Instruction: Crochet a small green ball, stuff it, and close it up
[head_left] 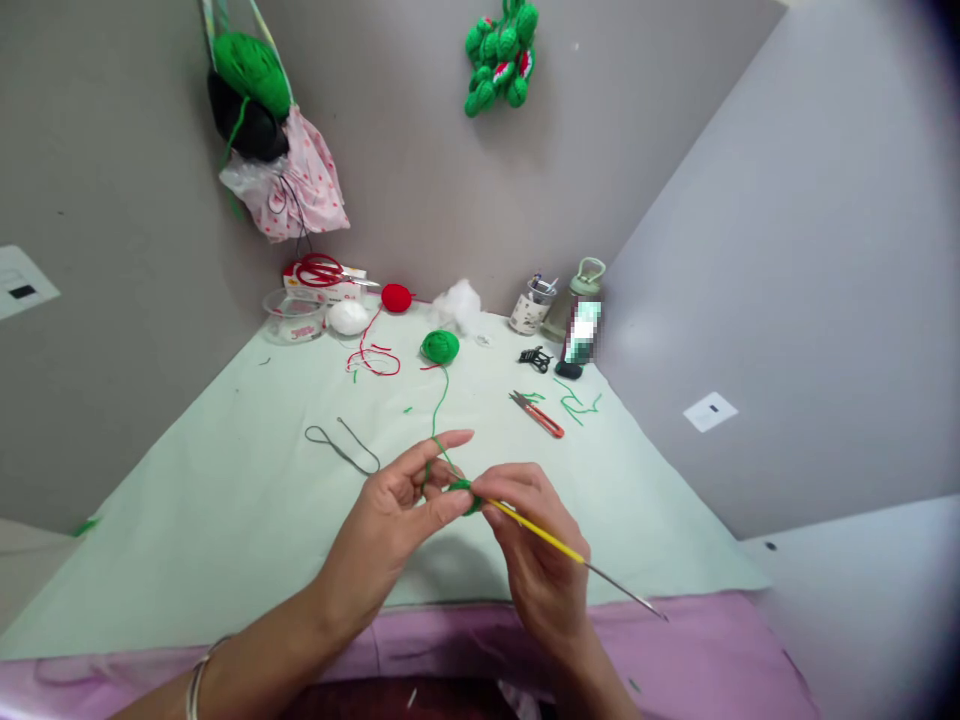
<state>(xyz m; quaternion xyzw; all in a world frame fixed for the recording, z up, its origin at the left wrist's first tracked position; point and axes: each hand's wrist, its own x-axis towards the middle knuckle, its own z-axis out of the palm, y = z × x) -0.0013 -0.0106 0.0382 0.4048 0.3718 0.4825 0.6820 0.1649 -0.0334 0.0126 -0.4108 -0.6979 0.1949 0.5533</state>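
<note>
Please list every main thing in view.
Crochet piece: 1, green, centre
Crochet hook: 1, yellow, centre
Yarn balls: 2, green and red, rear
Stuffing: 1, white, rear
Bundle: 1, white, left
Snips: 1, orange, right
Scissors: 1, red, left
Box: 1, red and white, left
Tub: 1, clear, left
Cord: 1, grey, left
Cup: 1, white, right
Bottle: 1, green, right
Clip: 1, black, right
Bag: 1, pink, upper left
Skein: 1, green, upper left
Crocheted bunch: 1, mainly green, top
Tablecloth: 1, pale green, centre
Left hand: 1, bare, centre
Right hand: 1, bare, centre

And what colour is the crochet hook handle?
The crochet hook handle is yellow, showing best in the head view.
</note>
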